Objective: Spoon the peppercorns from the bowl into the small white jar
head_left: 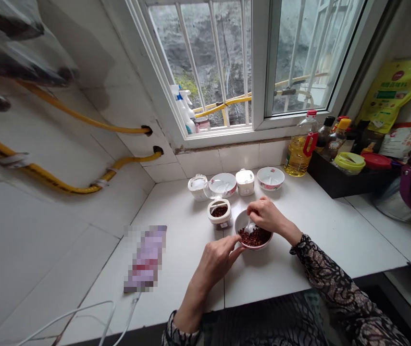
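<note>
A white bowl (pixel 240 220) with a pink base holds reddish-brown pieces (pixel 255 237) on the white counter. My left hand (pixel 217 259) grips the bowl's near left rim between thumb and fingers. Over the bowl, my right hand (pixel 265 214) is closed on the handle of a white spoon (pixel 249 227), whose lower end rests among the pieces. Just left of the bowl stands an open white-rimmed container (pixel 220 222) with similar dark red contents.
Behind are two lidded containers (pixel 198 187) (pixel 244 182) and two bowls (pixel 225 185) (pixel 270 179). An oil bottle (pixel 298 154), a black condiment box (pixel 330 178) and a metal pot (pixel 400 197) are on the right. A pixelated purple item (pixel 146 259) with a white cable (pixel 129 317) lies left.
</note>
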`<state>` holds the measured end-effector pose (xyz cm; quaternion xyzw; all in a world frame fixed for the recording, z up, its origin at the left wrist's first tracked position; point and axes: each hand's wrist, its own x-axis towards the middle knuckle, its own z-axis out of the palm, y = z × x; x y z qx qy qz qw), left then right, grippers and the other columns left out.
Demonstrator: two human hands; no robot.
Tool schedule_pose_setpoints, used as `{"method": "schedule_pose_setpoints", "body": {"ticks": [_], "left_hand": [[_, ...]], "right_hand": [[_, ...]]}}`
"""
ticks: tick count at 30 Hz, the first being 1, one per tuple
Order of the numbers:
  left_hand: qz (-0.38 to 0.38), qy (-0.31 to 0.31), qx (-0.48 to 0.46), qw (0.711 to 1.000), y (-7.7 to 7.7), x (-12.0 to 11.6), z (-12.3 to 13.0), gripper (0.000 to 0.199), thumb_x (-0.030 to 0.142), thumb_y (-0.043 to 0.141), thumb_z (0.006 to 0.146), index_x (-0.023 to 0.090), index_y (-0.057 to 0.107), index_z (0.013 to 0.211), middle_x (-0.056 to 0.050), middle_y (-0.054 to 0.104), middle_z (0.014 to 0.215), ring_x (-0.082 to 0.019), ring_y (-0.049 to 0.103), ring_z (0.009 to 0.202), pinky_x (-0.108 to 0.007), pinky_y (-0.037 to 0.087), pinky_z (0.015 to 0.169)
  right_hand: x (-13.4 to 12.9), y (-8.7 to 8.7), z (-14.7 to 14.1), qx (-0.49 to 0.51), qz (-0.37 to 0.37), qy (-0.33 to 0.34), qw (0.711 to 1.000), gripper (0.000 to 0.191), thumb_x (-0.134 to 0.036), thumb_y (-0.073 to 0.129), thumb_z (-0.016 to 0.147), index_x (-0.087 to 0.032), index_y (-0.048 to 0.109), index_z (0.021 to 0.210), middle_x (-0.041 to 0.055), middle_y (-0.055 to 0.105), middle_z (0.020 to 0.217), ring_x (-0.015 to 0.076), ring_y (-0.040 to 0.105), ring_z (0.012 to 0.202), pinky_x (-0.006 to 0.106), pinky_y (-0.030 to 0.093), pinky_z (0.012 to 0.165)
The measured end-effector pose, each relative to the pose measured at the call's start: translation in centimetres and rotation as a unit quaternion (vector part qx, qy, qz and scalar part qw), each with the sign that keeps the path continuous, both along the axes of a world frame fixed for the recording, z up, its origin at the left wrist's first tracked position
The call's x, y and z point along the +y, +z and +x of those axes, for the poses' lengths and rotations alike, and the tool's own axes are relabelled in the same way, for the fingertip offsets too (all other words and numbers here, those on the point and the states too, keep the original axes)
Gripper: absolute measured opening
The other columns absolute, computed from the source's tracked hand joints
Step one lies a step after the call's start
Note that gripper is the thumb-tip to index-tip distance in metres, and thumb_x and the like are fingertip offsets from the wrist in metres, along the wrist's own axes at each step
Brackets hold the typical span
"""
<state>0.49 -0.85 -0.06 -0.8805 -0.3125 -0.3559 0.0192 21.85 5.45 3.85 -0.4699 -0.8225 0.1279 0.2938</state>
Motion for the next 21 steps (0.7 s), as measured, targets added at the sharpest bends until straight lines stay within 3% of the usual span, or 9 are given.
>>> {"method": "schedule_pose_setpoints", "body": {"ticks": [7,11,18,21], "left_hand": [[-0.007,-0.006,-0.002,1.0,-0.1,0.0,-0.1,0.032,0.041,0.039,0.106,0.016,0.06,0.102,0.0,0.067,0.068,-0.011,0.062,0.052,-0.021,0.042,0.051],[-0.012,-0.004,-0.001,1.0,-0.1,0.0,-0.2,0.026,0.037,0.046,0.105,0.016,0.061,0.103,0.0,0.067,0.069,-0.011,0.063,0.053,-0.021,0.043,0.051],[-0.002,-0.001,0.001,1.0,0.1,0.0,-0.1,0.03,0.039,0.041,0.106,0.016,0.06,0.1,0.0,0.068,0.068,-0.012,0.062,0.05,-0.022,0.043,0.049],[-0.001,0.0,0.0,1.0,0.1,0.0,0.0,0.032,0.039,0.039,0.107,0.017,0.06,0.099,0.0,0.068,0.068,-0.012,0.062,0.05,-0.022,0.043,0.049]], "right_hand": [[0.8,0.1,1.0,0.088,-0.006,-0.064,0.994,0.022,-0.01,0.052,0.076,-0.019,0.07,0.067,0.0003,0.067,0.058,0.0141,0.056,0.057,0.028,0.041,0.07],[0.7,0.3,0.9,0.147,-0.064,-0.073,0.984,0.02,-0.014,0.052,0.073,-0.019,0.07,0.066,-0.0004,0.064,0.057,0.0131,0.054,0.055,0.025,0.038,0.059],[1.1,0.2,1.0,0.272,-0.198,-0.085,0.938,0.018,-0.019,0.051,0.066,-0.018,0.068,0.066,-0.0025,0.058,0.053,0.0127,0.052,0.053,0.024,0.04,0.056],[1.3,0.2,1.2,0.303,-0.218,-0.085,0.924,0.018,-0.021,0.051,0.064,-0.018,0.068,0.067,-0.0022,0.059,0.054,0.0128,0.054,0.054,0.024,0.042,0.058]]}}
